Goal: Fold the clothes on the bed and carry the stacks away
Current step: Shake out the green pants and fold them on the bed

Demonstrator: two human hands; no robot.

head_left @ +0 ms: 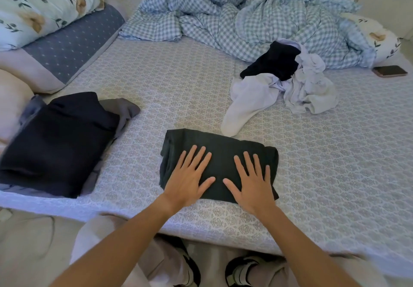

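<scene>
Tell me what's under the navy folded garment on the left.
A grey garment pokes out beneath the navy folded garment; the rest of the stack underneath is covered, so its contents cannot be seen.

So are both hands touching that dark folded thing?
Touching. The head view shows the left hand and right hand lying flat, fingers spread, on the dark folded garment.

Both hands flat on a folded dark garment (214,150) at the bed's (178,81) near edge.
Left hand (190,177) and right hand (252,181) press it, fingers spread; a dark folded stack (58,143) lies left, unfolded clothes (283,81) beyond.
</scene>
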